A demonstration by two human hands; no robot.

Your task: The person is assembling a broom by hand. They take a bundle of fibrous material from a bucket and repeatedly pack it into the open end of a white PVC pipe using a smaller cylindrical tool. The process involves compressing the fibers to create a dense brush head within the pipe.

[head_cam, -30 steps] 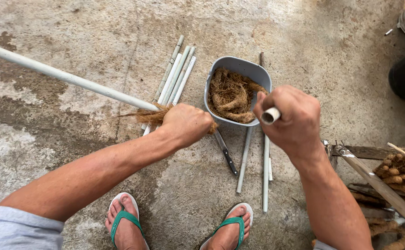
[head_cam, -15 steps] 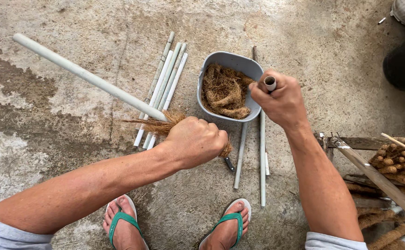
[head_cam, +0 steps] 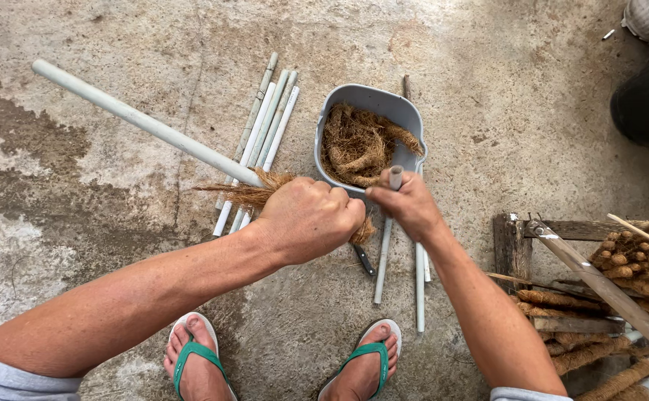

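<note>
My left hand [head_cam: 308,219] is closed around the near end of a long pale pipe [head_cam: 146,124] wrapped in brown coconut fibre [head_cam: 246,193], which sticks out on both sides of the fist. The pipe runs up and to the left across the concrete. My right hand [head_cam: 407,203] grips a short grey cylindrical piece [head_cam: 395,177] just in front of a grey tub [head_cam: 369,102] filled with loose fibre [head_cam: 355,143]. The two hands almost touch.
Several thin pale pipes [head_cam: 269,126] lie left of the tub, and two more [head_cam: 418,286] below my right hand. A dark-handled tool [head_cam: 364,260] lies under the hands. A wooden rack [head_cam: 554,230] with fibre-wrapped sticks [head_cam: 632,263] stands at right. My feet wear green sandals [head_cam: 191,356].
My right hand has come left and down toward the left hand, in front of the tub. My left hand stays on the fibre-wrapped pipe end.
</note>
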